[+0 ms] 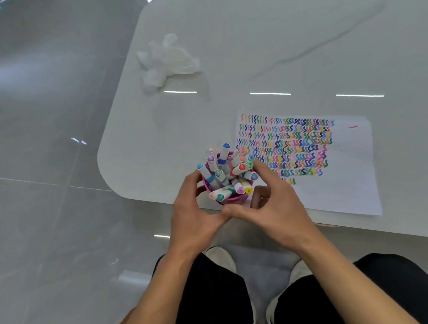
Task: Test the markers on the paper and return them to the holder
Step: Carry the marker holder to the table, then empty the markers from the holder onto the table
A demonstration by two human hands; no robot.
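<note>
A pink holder point(233, 199) stands at the near edge of the white table point(274, 38), packed with several capped markers point(224, 171) of different colours. My left hand point(194, 210) curls round the holder's left side. My right hand point(271, 203) curls round its right side, the thumb crossing in front of the holder to meet the left thumb. Both hands hold the holder between them. To the right lies a white sheet of paper point(345, 175), covered in its upper left part with rows of coloured squiggles point(290, 146).
A crumpled white tissue point(166, 59) lies at the back left of the table. The table's rounded corner point(103, 162) sits to the left of the holder. Below it are the glossy tiled floor point(42, 204) and my legs and shoes point(225, 262).
</note>
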